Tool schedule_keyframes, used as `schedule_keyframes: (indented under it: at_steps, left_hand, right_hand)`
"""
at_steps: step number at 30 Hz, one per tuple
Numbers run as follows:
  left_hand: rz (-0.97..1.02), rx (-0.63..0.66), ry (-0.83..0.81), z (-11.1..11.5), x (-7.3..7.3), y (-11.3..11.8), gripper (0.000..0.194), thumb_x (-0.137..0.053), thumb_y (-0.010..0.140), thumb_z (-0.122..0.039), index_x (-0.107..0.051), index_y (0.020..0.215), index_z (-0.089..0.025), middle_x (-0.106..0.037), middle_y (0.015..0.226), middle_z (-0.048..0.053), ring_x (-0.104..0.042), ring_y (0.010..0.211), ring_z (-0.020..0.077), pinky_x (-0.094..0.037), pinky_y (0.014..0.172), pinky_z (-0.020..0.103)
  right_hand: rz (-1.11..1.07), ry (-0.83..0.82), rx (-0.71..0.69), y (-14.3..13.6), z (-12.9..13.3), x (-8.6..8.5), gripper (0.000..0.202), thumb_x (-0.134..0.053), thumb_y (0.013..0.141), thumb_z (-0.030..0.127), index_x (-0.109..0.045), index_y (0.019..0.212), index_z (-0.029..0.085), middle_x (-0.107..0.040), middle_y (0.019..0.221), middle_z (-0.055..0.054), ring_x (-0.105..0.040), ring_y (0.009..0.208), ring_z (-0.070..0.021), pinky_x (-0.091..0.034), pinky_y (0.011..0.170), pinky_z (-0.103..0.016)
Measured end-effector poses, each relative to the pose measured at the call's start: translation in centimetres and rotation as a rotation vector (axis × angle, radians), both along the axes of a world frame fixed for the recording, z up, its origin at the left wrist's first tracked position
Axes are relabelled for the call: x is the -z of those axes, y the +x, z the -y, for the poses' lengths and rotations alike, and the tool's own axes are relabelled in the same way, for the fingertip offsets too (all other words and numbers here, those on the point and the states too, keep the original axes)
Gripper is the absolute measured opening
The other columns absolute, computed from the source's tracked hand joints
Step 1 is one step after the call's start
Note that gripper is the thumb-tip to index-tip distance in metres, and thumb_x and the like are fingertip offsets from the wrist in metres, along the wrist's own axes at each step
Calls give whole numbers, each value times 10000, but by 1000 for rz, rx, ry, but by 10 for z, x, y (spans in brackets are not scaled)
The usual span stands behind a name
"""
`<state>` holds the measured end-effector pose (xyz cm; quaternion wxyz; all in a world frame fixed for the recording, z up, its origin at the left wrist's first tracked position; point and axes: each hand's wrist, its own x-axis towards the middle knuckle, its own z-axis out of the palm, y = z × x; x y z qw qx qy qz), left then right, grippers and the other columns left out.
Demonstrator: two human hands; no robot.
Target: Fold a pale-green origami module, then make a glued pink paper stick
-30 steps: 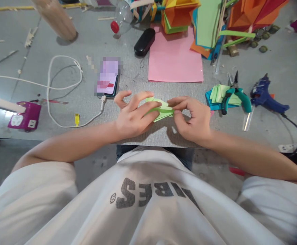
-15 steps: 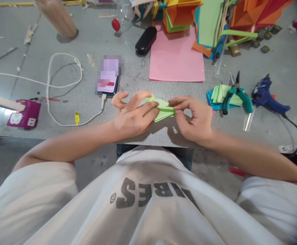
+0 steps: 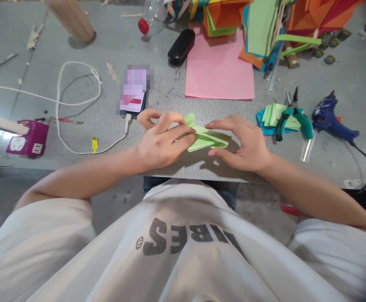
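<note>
Head view, change: half a second ago the right hand (image 3: 245, 142) pinched the right end of the folded green paper (image 3: 203, 142); now its thumb and fingers have parted, and that end fans open between them.
Right hand: open in a wide curve around the paper's free end, seemingly apart from it.
Left hand (image 3: 165, 142): fingertips gripping the paper's left end, the forefinger raised and bent.
Green paper: between the hands, over the near part of the grey table (image 3: 167, 96), its shadow beneath.
Near edge: the table's front runs just below both hands, close to the shirt (image 3: 189, 209).
Far side: a strip of tabletop, then pink sheets (image 3: 220, 71).
Flanks: phone (image 3: 135, 92) just beyond the left hand; pliers (image 3: 300, 121) right of the right hand.
</note>
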<state>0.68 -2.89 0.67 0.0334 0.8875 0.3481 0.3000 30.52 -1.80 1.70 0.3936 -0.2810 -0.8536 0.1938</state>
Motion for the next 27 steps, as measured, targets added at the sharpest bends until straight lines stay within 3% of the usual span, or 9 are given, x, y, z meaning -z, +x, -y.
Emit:
schedule_keyframes:
  at_steps: [3,5,8,12,15,19,23,27]
  left_hand:
    - [20,40,-49,-3,-1,1,241,-572,1178,-393,-811,1156,-364,-906,1166,19,-752,1253,343,-384,1117,731]
    - [62,46,-135,-5,-3,2,288,-559,1185,-501,-793,1134,-341,-905,1107,15,-751,1211,319,-378,1145,712]
    - [98,44,-232,-4,-6,2,364,-525,1194,-578,-784,1154,-326,-901,1047,8,-761,1175,290,-368,1161,684]
    - [62,111,-96,-2,0,0,289,-506,1220,-412,-788,1206,-354,-913,1107,-18,-778,1207,271,-303,1142,688]
    - [66,140,-30,-3,8,0,299,-489,1219,-357,-765,1109,-326,-903,1046,-16,-772,1178,266,-256,1145,705]
    - [85,104,-130,-5,13,2,377,-465,1224,-442,-709,986,-282,-874,973,6,-760,1168,270,-244,1161,714]
    - [121,95,-87,-6,13,2,364,-456,1207,-411,-692,956,-296,-850,891,-31,-756,1099,254,-265,1146,691]
    - [100,83,50,-6,13,3,288,-502,1171,-368,-703,972,-312,-840,883,-41,-731,1046,251,-291,1122,682]
  right_hand:
    - [68,14,-52,3,-9,2,579,-878,940,766,-768,1335,357,-886,1159,-60,-833,1025,-320,-674,947,-531]
    - [93,66,-90,1,-12,4,631,-851,937,815,-768,1335,332,-882,1105,-46,-831,988,-301,-656,894,-494]
    - [85,159,-137,-3,-13,5,545,-886,984,681,-755,1343,293,-872,1066,-57,-810,934,-265,-619,821,-431]
    - [94,155,-106,-6,-8,7,335,-841,1054,558,-779,1254,297,-860,1054,-51,-789,910,-251,-600,792,-418]
    - [122,88,-77,-7,-5,9,188,-741,1106,487,-798,1189,328,-851,1022,-35,-782,909,-246,-606,807,-426]
    - [72,47,-102,-9,-5,12,123,-696,1108,378,-799,1168,349,-846,1006,-18,-780,905,-237,-620,827,-417]
    - [33,25,-83,-8,-6,16,114,-735,1092,425,-815,1113,346,-834,972,-21,-781,887,-233,-627,812,-412]
    - [10,12,-25,-7,-6,19,232,-757,1086,535,-843,1018,330,-815,917,-40,-770,852,-237,-630,794,-426]
